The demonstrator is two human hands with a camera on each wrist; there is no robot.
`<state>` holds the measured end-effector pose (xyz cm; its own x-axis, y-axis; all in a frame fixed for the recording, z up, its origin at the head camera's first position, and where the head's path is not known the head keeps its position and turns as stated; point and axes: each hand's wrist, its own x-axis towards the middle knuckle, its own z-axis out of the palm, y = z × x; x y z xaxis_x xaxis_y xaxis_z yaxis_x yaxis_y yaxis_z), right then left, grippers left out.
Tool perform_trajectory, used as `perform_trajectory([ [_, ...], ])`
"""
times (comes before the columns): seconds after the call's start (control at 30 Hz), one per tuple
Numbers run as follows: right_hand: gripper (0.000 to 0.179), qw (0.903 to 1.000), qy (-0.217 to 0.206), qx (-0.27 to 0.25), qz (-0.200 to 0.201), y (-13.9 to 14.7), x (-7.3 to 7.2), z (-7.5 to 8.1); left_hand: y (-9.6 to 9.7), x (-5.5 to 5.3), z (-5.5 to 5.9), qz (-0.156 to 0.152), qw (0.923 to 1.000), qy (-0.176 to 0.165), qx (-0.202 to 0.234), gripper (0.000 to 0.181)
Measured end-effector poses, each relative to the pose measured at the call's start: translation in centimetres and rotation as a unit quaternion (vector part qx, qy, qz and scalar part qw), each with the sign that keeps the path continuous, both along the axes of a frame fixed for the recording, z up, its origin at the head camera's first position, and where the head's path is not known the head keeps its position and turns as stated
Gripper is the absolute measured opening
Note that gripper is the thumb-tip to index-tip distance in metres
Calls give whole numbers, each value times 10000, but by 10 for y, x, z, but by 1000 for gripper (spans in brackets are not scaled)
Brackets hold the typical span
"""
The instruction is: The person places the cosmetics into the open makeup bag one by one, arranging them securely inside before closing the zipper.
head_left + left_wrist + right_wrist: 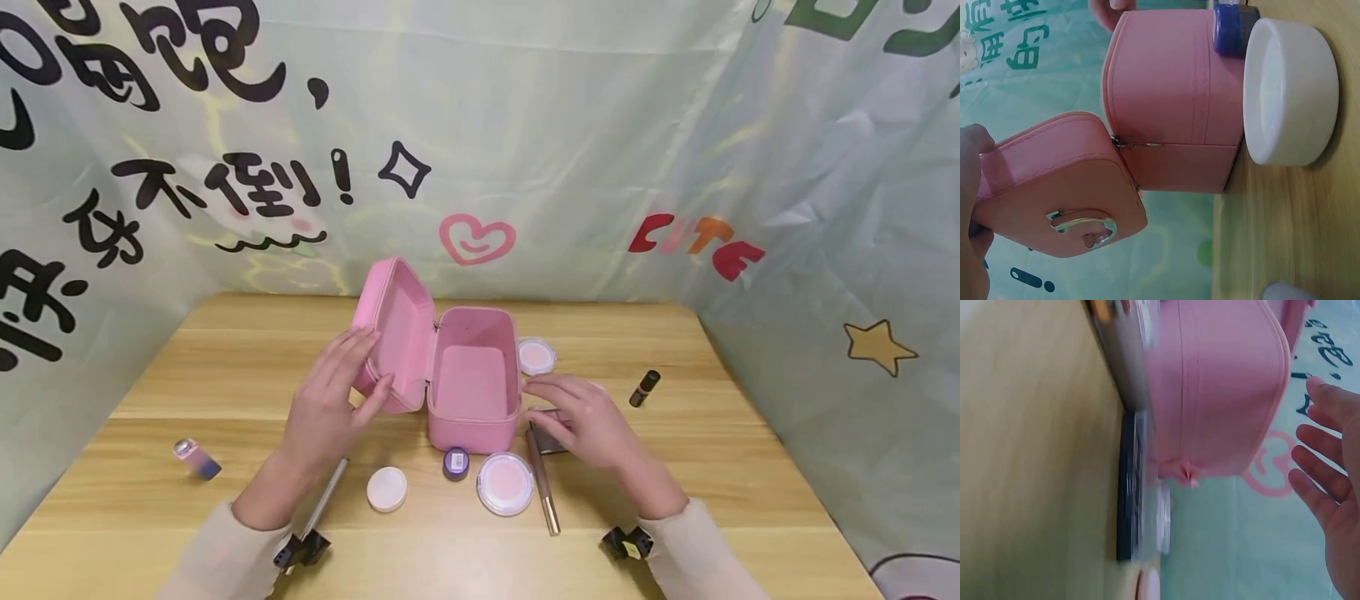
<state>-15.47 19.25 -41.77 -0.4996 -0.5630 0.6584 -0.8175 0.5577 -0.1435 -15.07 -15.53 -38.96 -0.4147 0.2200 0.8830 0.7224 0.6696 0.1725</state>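
Pink case [474,435] sits mid-surface [247,350], and the left hand [322,408] is pinching its lid [405,333] between thumb and fingers. Right hand [596,425] is by the rim, fingers loosely spread, holding nothing. Opening looks done to me; round compact [506,484], white pot [387,489] and purple jar [455,463] aren't inside, just sitting in front.

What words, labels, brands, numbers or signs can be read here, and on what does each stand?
"CUTE": backdrop, right.
"不倒!": backdrop, left.
Other backdrop characters: cropped or unclear.
Label on the purple jar: too small to read.
Pink case: no readable text.
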Motion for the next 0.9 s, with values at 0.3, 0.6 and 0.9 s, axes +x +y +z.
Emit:
perform_trajectory([
  [0.3, 43, 9978, -559, 267, -233, 30, 2, -4, -2, 2, 2, -86, 9999, 29, -124, 48],
  [0.6, 70, 9761, -1941, 899, -384, 46, -3, -8, -2, 0, 0, -55, 9999, 107, -89, 47],
  [0.9, 75, 9549, -2619, 1378, -248, 49, -13, -17, -2, 2, -1, 87, 9998, 187, -53, 46],
])
